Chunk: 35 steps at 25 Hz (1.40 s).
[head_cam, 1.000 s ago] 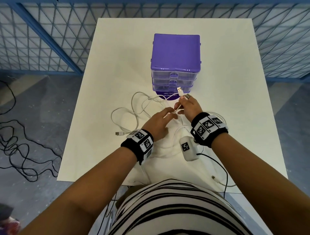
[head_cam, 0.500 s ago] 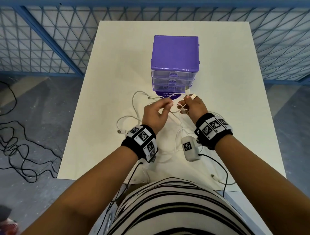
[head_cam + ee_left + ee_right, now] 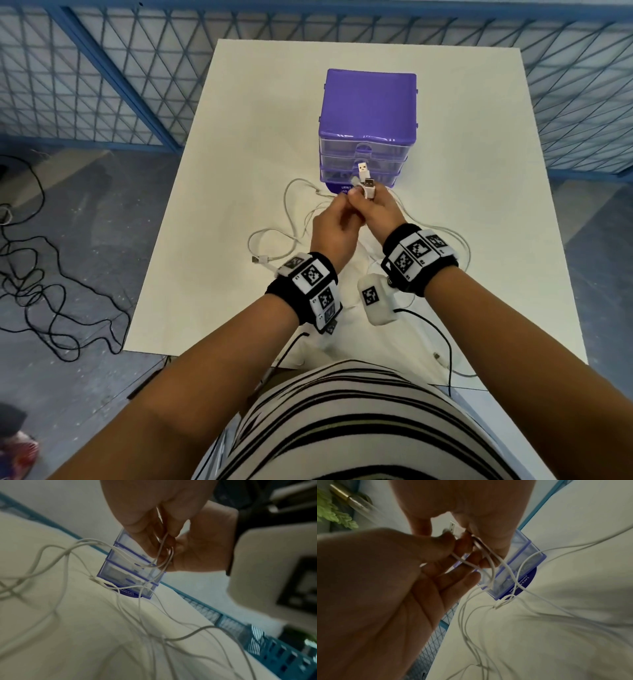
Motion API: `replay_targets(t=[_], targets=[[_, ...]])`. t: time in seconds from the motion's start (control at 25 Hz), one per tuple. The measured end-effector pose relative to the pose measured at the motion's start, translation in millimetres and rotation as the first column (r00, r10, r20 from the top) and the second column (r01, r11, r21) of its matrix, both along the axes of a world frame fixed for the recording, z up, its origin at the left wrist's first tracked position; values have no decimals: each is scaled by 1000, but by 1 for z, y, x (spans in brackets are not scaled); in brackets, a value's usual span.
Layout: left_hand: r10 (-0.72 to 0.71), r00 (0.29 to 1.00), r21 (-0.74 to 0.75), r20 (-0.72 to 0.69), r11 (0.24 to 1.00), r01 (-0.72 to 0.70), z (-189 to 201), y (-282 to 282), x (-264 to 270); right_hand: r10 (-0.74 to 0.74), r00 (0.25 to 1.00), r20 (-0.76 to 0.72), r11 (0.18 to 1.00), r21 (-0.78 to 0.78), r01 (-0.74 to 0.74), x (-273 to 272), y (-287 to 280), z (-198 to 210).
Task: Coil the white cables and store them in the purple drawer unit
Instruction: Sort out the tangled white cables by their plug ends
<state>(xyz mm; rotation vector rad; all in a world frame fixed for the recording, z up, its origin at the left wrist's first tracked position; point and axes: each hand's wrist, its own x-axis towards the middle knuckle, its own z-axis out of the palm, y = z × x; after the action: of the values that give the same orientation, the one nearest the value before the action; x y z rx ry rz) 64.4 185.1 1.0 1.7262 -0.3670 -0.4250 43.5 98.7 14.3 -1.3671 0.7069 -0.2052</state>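
The purple drawer unit (image 3: 368, 113) stands on the white table (image 3: 239, 137), its clear drawers closed and facing me. Just in front of it my right hand (image 3: 368, 202) grips two white cables near their ends, and both USB plugs (image 3: 364, 174) stick up above the fingers. My left hand (image 3: 349, 204) presses against the right and pinches the cable strands. In the left wrist view the cables (image 3: 161, 555) run between the fingers. In the right wrist view they (image 3: 488, 558) hang down to the table. Loose loops (image 3: 291, 219) spread left, ending in a small connector (image 3: 260, 259).
A white tagged module (image 3: 376, 298) hangs below my right wrist with a black wire (image 3: 442, 335) trailing off the near table edge. Another white cable end (image 3: 438, 356) lies near that edge. Black cords (image 3: 30, 274) lie on the floor at left. A blue mesh fence (image 3: 102, 68) surrounds the table.
Both hands rose and came together closer to the drawer unit. My right hand now holds two USB plugs side by side, and the loops on the table were pulled in.
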Motion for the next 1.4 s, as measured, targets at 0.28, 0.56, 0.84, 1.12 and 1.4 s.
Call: replay_targets(t=[0.28,0.56,0.84,1.12,1.4], targets=[[-216,939,179,266,969,172,-1,23,4,57,985,-163,972,-215,-91,6,6,-4],[-207,970,754,129,655,40,-47,101,54,-82,995,-63,990,-123,74,0,9,-5],[-378,925,897,19,416,151,-56,112,59,-114,993,-5,989,-91,113,-3,4,9],[-544,823,664,166,678,315,15,75,64,-22,999,-24,915,-402,11,-3,-2,-2],[-184,981,48,-62,981,187,41,25,43,103,994,32,847,-526,-70,-4,10,11]])
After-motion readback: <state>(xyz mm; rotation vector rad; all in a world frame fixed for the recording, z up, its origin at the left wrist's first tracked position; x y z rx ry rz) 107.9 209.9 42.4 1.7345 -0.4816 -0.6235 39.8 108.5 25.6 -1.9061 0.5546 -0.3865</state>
